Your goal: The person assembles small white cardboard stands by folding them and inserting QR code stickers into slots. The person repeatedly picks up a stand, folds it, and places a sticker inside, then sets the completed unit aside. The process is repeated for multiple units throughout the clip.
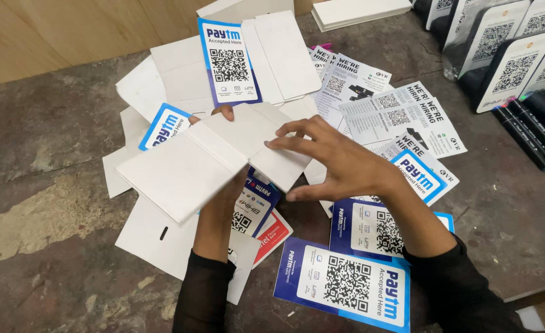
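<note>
I hold a white folded cardboard sheet (186, 163) flat over the table. My left hand (223, 185) is mostly hidden beneath it, with fingertips showing at its far edge. My right hand (334, 160) rests on the sheet's right flap, fingers spread and pressing the fold. Under and around the sheet lie blue-and-white cards with square code patterns (346, 283) and more white card blanks (161, 234).
A stained dark table (56, 185) carries scattered white paper flyers (402, 114) at right. Black stands with code cards (512, 71) line the far right, beside black marker pens (531, 135). Flat white blanks (284, 55) and one upright blue card (229, 61) lie behind.
</note>
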